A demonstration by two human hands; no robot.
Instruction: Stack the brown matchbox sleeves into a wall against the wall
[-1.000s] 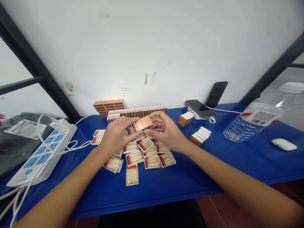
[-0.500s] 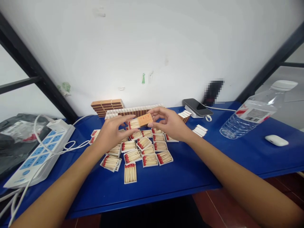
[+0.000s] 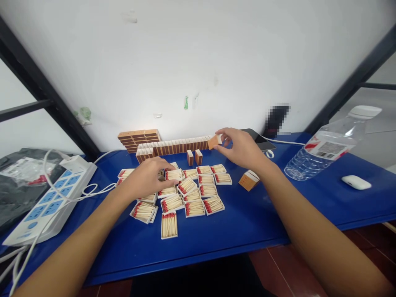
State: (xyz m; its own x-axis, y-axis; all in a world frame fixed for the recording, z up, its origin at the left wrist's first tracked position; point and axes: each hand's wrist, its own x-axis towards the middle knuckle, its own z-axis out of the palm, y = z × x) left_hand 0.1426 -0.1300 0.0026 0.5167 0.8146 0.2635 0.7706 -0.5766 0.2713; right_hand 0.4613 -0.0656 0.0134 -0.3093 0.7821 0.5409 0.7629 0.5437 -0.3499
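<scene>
My left hand [image 3: 151, 175] reaches over the spread of match trays, its thumb and fingers closed on the two long sides of a white matchbox tray [image 3: 174, 175] filled with red-tipped matches. My right hand [image 3: 236, 144], raised near the right end of a row of upright matchboxes [image 3: 176, 146], pinches an orange matchbox [image 3: 214, 142] whose white side shows. More filled trays [image 3: 195, 208] lie in front of the hands, some overlapping. Two single matchboxes [image 3: 198, 157] stand before the row. Under my right wrist sits an orange-and-white matchbox group [image 3: 248, 180].
Stacked matchboxes [image 3: 139, 136] stand at the back left. A white power strip [image 3: 52, 202] with cables and a dark plastic bag [image 3: 18, 185] occupy the left side. To the right are a phone [image 3: 264, 142], a water bottle [image 3: 328, 144] and a white earphone case [image 3: 356, 182] on the blue table [image 3: 216, 235].
My hands have parted. The half-open matchbox they held together is no longer between them; my right hand is up by the row with an orange matchbox, and my left has lowered onto a tray.
</scene>
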